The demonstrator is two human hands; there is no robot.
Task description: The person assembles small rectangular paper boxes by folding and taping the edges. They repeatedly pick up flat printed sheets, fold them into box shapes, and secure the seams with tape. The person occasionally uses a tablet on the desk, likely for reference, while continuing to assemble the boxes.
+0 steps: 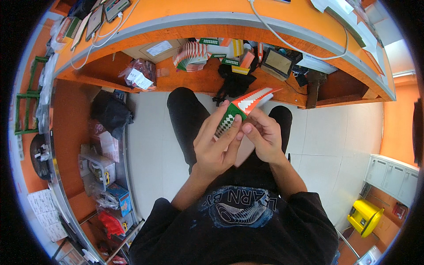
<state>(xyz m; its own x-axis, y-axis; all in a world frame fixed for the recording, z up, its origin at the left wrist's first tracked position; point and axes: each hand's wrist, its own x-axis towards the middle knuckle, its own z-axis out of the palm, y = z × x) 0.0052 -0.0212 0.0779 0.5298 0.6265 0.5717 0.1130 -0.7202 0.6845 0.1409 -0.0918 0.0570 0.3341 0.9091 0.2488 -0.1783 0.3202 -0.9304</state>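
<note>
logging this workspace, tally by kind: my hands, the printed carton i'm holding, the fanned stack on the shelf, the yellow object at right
Left hand plus right hand: 2
Printed carton: 1
Fanned stack: 1
Yellow object: 1
Total: 5

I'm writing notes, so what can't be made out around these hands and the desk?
Head view: part of the green-and-orange card, covered by the left hand.
Head view: whether the pale piece joins it, hidden by the left hand and right hand.
Head view: what the plastic-wrapped packet holds, obscured by wrapping and a label.
Head view: the rest of a dark object, cut off by the top edge.
</note>
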